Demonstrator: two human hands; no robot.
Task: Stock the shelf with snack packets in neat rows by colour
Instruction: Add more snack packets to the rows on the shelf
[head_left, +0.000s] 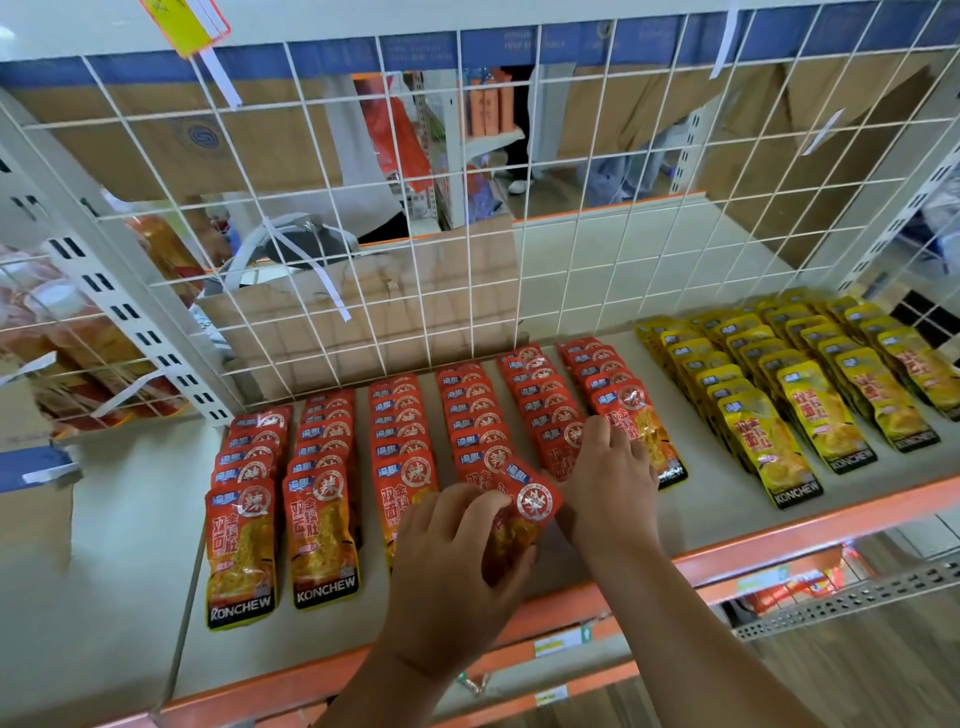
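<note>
Lying overlapped in rows on flat grey shelf (722, 483): glossy, crinkled red packets (322, 519), yellow packets (795, 441) at right. Tilted packet (524, 514), red, over fourth row, gripped by curled left hand (452, 566). Right hand (608, 483) laid open, fingers pressed on neighbouring red rows.

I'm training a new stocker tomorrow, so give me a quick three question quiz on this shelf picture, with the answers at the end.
1. True or false: the yellow packets lie to the left of the red packets.
2. What does the left grip hold? A: a red packet. B: a yellow packet. C: nothing.
3. How many rows of red packets are on the shelf?
Key: 1 false, the yellow ones lie to the right. 2 A. 3 six.
</note>
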